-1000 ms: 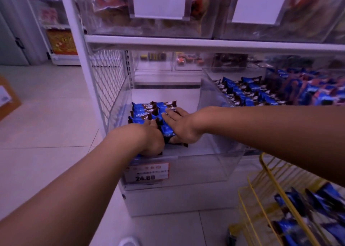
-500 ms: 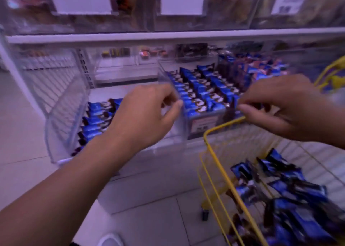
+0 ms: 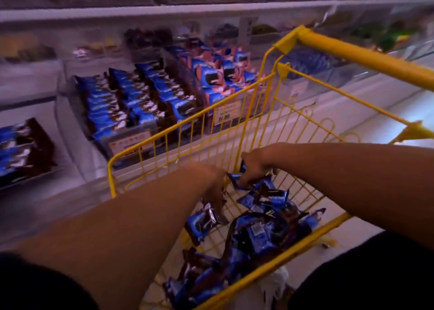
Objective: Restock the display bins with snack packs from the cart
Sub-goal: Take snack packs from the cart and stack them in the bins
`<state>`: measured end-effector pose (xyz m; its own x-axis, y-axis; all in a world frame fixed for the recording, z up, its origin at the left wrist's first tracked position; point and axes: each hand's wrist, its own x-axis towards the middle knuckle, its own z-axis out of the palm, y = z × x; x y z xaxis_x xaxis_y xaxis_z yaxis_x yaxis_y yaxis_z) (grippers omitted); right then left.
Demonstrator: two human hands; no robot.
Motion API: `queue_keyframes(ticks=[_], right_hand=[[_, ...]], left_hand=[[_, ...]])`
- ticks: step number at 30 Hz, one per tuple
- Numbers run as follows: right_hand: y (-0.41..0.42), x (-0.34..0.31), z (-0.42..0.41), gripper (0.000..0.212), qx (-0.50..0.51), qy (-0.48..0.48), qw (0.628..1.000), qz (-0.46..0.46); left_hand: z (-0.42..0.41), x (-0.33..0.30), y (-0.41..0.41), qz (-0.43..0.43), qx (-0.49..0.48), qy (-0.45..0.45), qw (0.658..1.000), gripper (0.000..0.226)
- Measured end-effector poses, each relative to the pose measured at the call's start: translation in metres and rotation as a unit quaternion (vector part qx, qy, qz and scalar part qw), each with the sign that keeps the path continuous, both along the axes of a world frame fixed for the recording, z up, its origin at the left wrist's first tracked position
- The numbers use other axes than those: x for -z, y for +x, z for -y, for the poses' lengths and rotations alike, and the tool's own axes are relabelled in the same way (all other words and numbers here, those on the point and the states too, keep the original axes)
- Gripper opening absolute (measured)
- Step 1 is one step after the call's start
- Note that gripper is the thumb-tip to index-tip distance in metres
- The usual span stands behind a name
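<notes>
The yellow wire cart (image 3: 312, 233) stands in front of me with a pile of blue snack packs (image 3: 258, 236) in its basket. My left hand (image 3: 215, 185) reaches down inside the cart, and its fingertips pinch the crimped end of one blue pack (image 3: 203, 224) by the cart's left wall. Further in, my right hand (image 3: 257, 167) grips a blue pack (image 3: 236, 179) at the top of the pile. The clear display bin (image 3: 128, 142) behind the cart holds rows of the same blue packs. A bin at the far left (image 3: 25, 149) holds a few more.
A bin of pink-and-blue packs (image 3: 218, 74) sits right of the blue rows, with price tags (image 3: 226, 114) on the bin fronts. The white shelf ledge (image 3: 234, 6) runs above the bins. The cart handle (image 3: 366, 55) crosses the upper right. Tiled floor shows under the cart.
Both hands have left the left bin, swung right over the cart and dropped into its basket. They held nothing a moment ago and now hold packs. My view has turned right and down.
</notes>
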<state>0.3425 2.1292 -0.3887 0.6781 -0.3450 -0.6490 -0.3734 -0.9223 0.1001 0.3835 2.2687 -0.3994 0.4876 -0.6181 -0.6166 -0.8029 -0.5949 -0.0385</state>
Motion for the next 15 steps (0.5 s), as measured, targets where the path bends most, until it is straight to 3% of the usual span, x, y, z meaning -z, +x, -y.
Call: queue_keyframes(ticks=[6, 9, 15], right_hand=[[-0.002, 0.049, -0.009, 0.090, -0.070, -0.044, 0.993, -0.084], [-0.008, 0.051, -0.007, 0.081, -0.111, -0.044, 0.993, -0.004], [0.002, 0.040, -0.009, 0.036, -0.160, -0.006, 0.986, 0.045]], left_hand=[[-0.002, 0.031, 0.010, -0.052, 0.002, -0.032, 0.998, 0.076], [0.005, 0.032, 0.010, -0.045, 0.013, -0.055, 0.997, 0.056], [0.014, 0.030, 0.011, -0.086, -0.006, -0.076, 0.993, 0.046]])
